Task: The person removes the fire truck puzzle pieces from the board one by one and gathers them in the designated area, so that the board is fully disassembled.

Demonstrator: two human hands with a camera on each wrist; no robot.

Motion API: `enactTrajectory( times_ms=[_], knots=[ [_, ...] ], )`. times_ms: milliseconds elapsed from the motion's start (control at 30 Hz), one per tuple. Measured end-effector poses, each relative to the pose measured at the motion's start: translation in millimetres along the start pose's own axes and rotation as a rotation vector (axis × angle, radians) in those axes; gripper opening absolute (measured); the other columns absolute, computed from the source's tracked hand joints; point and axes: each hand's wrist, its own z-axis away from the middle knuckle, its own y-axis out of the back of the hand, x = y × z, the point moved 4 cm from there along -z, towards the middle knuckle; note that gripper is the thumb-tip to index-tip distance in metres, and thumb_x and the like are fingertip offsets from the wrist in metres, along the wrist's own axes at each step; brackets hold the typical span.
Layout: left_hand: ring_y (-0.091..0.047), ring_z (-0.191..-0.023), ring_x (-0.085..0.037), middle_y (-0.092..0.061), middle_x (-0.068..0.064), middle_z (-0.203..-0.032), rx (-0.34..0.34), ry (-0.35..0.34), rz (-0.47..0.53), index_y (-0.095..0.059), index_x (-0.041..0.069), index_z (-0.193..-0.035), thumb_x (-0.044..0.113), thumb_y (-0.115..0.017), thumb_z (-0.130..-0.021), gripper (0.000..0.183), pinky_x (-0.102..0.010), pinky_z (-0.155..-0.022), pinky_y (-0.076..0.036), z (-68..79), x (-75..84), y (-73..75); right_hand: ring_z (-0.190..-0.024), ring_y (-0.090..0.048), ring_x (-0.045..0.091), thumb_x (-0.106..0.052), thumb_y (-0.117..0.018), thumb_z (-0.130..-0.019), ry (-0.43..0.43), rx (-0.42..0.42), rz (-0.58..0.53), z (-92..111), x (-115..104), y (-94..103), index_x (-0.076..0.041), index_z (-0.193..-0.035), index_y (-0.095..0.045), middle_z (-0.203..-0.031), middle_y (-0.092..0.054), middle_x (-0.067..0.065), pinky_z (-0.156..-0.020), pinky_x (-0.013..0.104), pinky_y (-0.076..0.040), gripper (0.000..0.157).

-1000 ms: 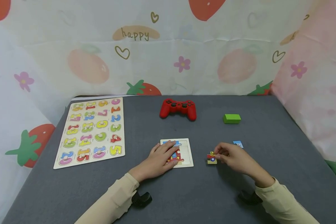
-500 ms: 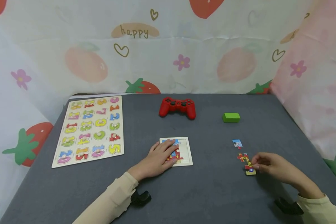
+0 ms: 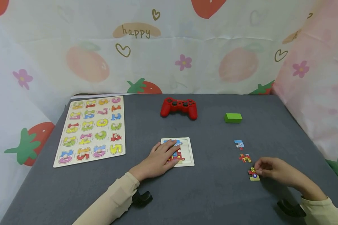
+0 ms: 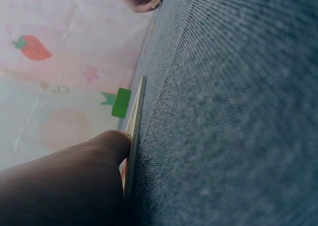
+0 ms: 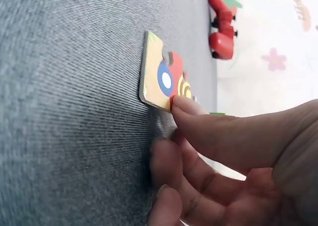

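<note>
My left hand (image 3: 158, 160) rests with fingers spread on a small wooden jigsaw tray (image 3: 188, 152), covering part of its picture. Red and blue pieces show between and beside the fingers in the tray's left part. Far to the right, my right hand (image 3: 277, 171) pinches a jigsaw piece (image 3: 253, 175) by its right edge, low over the table. Seen from the right wrist, this piece (image 5: 165, 79) is red and tan with a blue-and-white wheel, and the thumb lies on it. Just beyond it lie a red piece with yellow arcs (image 3: 245, 158) and a light blue piece (image 3: 239, 143).
A number puzzle board (image 3: 93, 131) with knobbed digits lies at the left. Toward the back are a red game controller (image 3: 179, 108) and a green block (image 3: 233, 118). A printed cloth hangs behind the grey table (image 3: 146, 125).
My right hand has carried the wheel piece rightward and slightly toward me, below the two other pieces. The red arc piece now shows separately. My left hand stays on the tray.
</note>
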Motion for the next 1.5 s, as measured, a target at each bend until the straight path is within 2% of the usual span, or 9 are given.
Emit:
enactTrajectory(
  times_ms=[267, 467, 567, 667, 833, 1033, 1167, 1267, 1500],
  knots=[
    [-0.023, -0.144, -0.022, -0.031, -0.007, -0.154, 0.015, -0.004, 0.002, -0.038, 0.015, -0.148, 0.040, -0.049, -0.099, 0.056, -0.055, -0.115, -0.012, 0.9, -2.2, 1.0, -0.066, -0.047, 0.000, -0.013, -0.061, -0.094, 0.045, 0.053, 0.080, -4, -3, -3.9, -0.004, -0.094, -0.061, -0.078, -0.055, -0.004, -0.059, 0.023, -0.041, 0.008],
    [-0.016, -0.146, -0.027, -0.025, -0.007, -0.157, 0.015, 0.048, 0.006, -0.038, 0.018, -0.148, 0.043, -0.050, -0.097, 0.057, -0.055, -0.115, -0.014, 2.6, -3.2, 3.9, -0.065, -0.046, 0.000, -0.013, -0.062, -0.093, 0.047, 0.088, 0.100, -6, -6, -5.3, -0.006, -0.093, -0.060, -0.076, -0.054, -0.005, -0.058, 0.023, -0.040, 0.007],
    [-0.010, -0.147, -0.030, -0.019, -0.008, -0.158, 0.009, 0.084, 0.021, -0.038, 0.021, -0.148, 0.044, -0.051, -0.096, 0.058, -0.054, -0.115, -0.015, 3.4, -4.5, 5.0, -0.064, -0.047, 0.001, -0.015, -0.064, -0.092, 0.007, 0.139, 0.138, -8, -13, -4.6, -0.007, -0.093, -0.059, -0.076, -0.054, -0.004, -0.057, 0.023, -0.040, 0.010],
    [-0.008, -0.147, -0.030, -0.017, -0.009, -0.159, 0.011, 0.101, 0.027, -0.038, 0.022, -0.148, 0.044, -0.052, -0.096, 0.058, -0.054, -0.115, -0.015, 3.8, -5.8, 5.5, -0.065, -0.048, 0.002, -0.017, -0.067, -0.090, -0.002, 0.229, 0.226, -15, -32, -1.6, -0.009, -0.091, -0.059, -0.077, -0.054, -0.003, -0.057, 0.024, -0.041, 0.011],
    [-0.009, -0.146, -0.038, -0.020, -0.017, -0.157, 0.050, 0.081, 0.036, -0.046, 0.024, -0.143, 0.040, -0.054, -0.096, 0.050, -0.055, -0.115, -0.015, 5.2, -2.6, 5.0, -0.069, -0.051, 0.007, -0.016, -0.067, -0.090, 0.079, 0.335, 0.285, -44, -78, -4.1, -0.011, -0.089, -0.061, -0.082, -0.056, 0.000, -0.059, 0.027, -0.044, 0.008],
    [-0.012, -0.147, -0.035, -0.020, -0.017, -0.157, 0.047, 0.095, -0.041, -0.043, 0.030, -0.145, 0.049, -0.052, -0.094, 0.054, -0.052, -0.115, -0.019, 10.8, 0.4, 1.6, -0.069, -0.051, 0.010, -0.016, -0.067, -0.090, 0.163, 0.304, 0.251, -102, -119, -33.4, -0.011, -0.088, -0.062, -0.080, -0.057, 0.000, -0.061, 0.028, -0.044, 0.007],
    [-0.015, -0.146, -0.035, -0.022, -0.016, -0.157, 0.035, 0.066, -0.083, -0.041, 0.030, -0.146, 0.050, -0.052, -0.095, 0.056, -0.053, -0.114, -0.021, 14.3, 1.7, 2.1, -0.070, -0.050, 0.012, -0.016, -0.065, -0.091, 0.189, 0.238, 0.211, -137, -135, -56.4, -0.010, -0.091, -0.062, -0.081, -0.057, 0.001, -0.062, 0.029, -0.044, 0.007],
    [-0.015, -0.146, -0.036, -0.022, -0.017, -0.157, 0.019, 0.044, -0.095, -0.040, 0.027, -0.147, 0.049, -0.052, -0.095, 0.058, -0.054, -0.114, -0.021, 16.4, 3.4, 2.3, -0.070, -0.050, 0.013, -0.015, -0.065, -0.091, 0.185, 0.205, 0.196, -155, -144, -70.4, -0.007, -0.095, -0.062, -0.082, -0.057, 0.002, -0.061, 0.028, -0.044, 0.009],
    [-0.010, -0.147, -0.034, -0.017, -0.015, -0.159, -0.001, 0.061, -0.099, -0.035, 0.026, -0.150, 0.049, -0.049, -0.096, 0.060, -0.053, -0.115, -0.017, 21.4, 2.7, -0.1, -0.067, -0.051, 0.012, -0.015, -0.069, -0.088, 0.145, 0.203, 0.209, -175, -153, -88.9, -0.004, -0.100, -0.063, -0.079, -0.057, 0.002, -0.060, 0.027, -0.043, 0.017]
  ],
)
